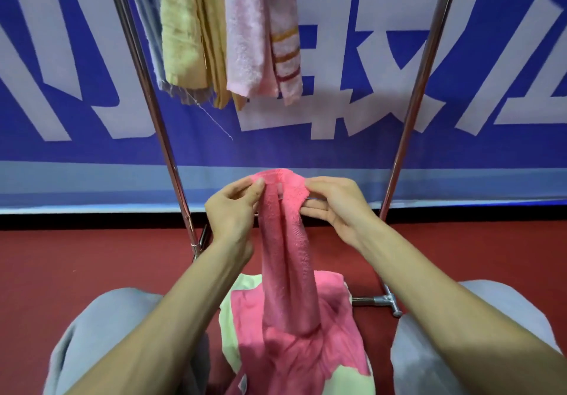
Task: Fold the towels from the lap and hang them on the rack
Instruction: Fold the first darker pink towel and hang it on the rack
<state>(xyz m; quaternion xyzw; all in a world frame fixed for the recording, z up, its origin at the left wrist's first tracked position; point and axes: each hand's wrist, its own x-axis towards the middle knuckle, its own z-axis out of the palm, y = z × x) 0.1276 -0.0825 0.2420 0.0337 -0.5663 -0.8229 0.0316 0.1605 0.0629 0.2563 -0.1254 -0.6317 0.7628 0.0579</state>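
Fingertips of the left hand closed in a pinch on the top hem of the bright pink terry towel — thumb against forefinger, remaining fingers curled loosely behind. Same grip from the right hand at the opposite side of that hem: thumb laid over the cloth, fingers held together underneath, pointing toward the left hand. Hands near each other, with the bunched hem and a small white tag between them. Held up in front of the knees, then falling in a narrow lengthwise fold down to the lap, lower end spread and wrinkled over a pale green towel lying between two legs in light grey trousers. Both forearms bare, reaching in from the bottom corners.

Beyond the hands, a chrome tube rack with slanting poles either side and a T-shaped foot joint on the dark red floor. Hung from its top, side by side at the left: a grey-blue cloth, a yellow-green towel, a tan towel and a pale pink towel with orange and red stripes at one end — top bar out of view. Behind everything, a blue banner with large white characters.
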